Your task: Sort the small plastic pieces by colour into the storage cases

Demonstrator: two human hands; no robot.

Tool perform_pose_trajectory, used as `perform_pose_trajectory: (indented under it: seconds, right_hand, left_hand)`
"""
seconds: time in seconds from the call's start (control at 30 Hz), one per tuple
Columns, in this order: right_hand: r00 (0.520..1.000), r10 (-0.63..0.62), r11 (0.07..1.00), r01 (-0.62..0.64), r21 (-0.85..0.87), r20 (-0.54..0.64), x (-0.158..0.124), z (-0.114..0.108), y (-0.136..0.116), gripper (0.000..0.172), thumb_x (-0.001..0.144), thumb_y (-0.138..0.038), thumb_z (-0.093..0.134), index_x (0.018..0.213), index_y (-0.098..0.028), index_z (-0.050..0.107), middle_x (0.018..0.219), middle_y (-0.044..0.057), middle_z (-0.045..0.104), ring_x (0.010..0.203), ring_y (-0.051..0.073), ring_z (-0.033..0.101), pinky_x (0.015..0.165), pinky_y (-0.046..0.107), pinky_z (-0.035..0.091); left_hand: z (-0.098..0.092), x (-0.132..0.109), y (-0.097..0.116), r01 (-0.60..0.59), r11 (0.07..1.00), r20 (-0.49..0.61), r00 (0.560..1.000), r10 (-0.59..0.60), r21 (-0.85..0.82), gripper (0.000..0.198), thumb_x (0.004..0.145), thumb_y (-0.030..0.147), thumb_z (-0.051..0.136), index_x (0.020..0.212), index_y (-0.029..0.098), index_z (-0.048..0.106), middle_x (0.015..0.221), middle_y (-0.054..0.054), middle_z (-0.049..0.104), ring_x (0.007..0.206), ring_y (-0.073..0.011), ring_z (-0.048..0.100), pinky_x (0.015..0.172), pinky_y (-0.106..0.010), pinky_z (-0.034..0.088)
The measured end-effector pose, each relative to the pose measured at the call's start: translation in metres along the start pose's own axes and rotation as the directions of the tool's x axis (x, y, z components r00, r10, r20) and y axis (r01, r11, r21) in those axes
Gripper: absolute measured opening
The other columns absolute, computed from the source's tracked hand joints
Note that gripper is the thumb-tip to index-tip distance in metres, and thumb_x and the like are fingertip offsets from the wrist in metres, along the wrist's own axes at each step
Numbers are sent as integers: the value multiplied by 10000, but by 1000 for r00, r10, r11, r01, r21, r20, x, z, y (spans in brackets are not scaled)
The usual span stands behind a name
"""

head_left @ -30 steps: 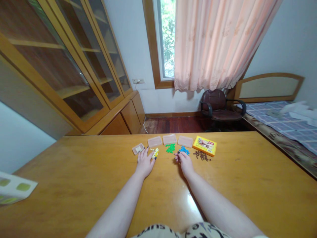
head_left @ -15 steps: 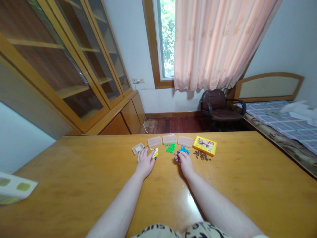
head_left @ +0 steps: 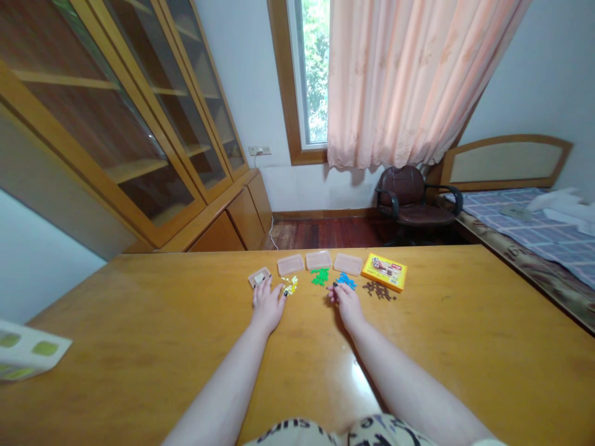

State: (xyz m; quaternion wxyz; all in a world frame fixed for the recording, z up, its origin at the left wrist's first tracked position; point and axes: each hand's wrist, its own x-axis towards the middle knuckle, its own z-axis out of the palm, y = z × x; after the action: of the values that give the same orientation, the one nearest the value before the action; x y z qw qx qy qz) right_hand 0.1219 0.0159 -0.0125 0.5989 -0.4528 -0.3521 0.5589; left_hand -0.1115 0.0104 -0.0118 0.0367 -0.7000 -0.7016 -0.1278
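Two hands in frame. State?

> Left hand (head_left: pixel 267 305): flat, palm down on the glossy orange-brown wooden table (head_left: pixel 139 334), fingers spread wide, holding nothing. Right hand (head_left: pixel 346 302): palm down, fingers close together. Can't tell if the tips pinch a piece (too small at this range).

What are they next to?

> Left fingertips reach the small clear square plastic box (head_left: pixel 258 277) and sit just beside the loose pile of small yellow-and-white pieces (head_left: pixel 290 286). Right fingertips touch the near edge of the pile of small blue pieces (head_left: pixel 346 281).

Rest of the layout?

> Pile of small green pieces (head_left: pixel 320 277) sits between the yellow and blue ones. Pile of small dark brown pieces (head_left: pixel 379 290) is right of the blue. Behind the piles is a row of three clear rectangular plastic boxes (head_left: pixel 318 260), no contents visible. At the row's right end lies a flat yellow printed carton (head_left: pixel 384 272), just behind the brown pile.

Farther out?

> White carton with green patches (head_left: pixel 28 350) sits at the left table edge, well apart from everything else. Beyond the table: dark brown office chair (head_left: pixel 409 198) under a pink curtain (head_left: pixel 409 80), a glass-door wooden cabinet (head_left: pixel 116 124) along the left wall and a bed with a checked cover (head_left: pixel 534 229) on the right.
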Motion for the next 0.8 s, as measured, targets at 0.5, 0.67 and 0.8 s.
perform_pose_trajectory:
  seconds: [0.5, 0.67, 0.8]
  right_hand:
    - [1000, 1, 1000, -1, -2, -3, 0, 1, 0, 369, 625, -538, 683, 669, -172, 664, 566, 10, 598, 501, 124, 485, 512, 257, 376]
    - [1000, 13, 1000, -13, 15, -7, 1, 1, 1, 382, 603, -543, 693, 661, -167, 663, 563, 7, 595, 498, 117, 483, 511, 251, 376]
    - [1000, 6, 1000, -6, 29, -7, 0, 1, 2, 364, 612, -528, 699, 660, -169, 668, 569, 5, 591, 502, 114, 485, 512, 250, 375]
  left_hand:
    - [-5, -1, 5, -141, 989, 59, 988, 143, -44, 446, 877, 409, 442, 1305, 300, 511, 1464, -89, 347, 1359, -308, 259, 1114, -510, 174]
    - [-4, 2, 9, -113, 993, 94, 989, 116, -33, 472, 871, 443, 454, 1332, 344, 468, 1496, -82, 289, 1374, -330, 224, 1104, -548, 142]
    - [-4, 1, 6, -94, 995, 74, 993, 95, -20, 429, 882, 403, 435, 1290, 305, 523, 1473, -95, 334, 1370, -306, 244, 1111, -519, 160]
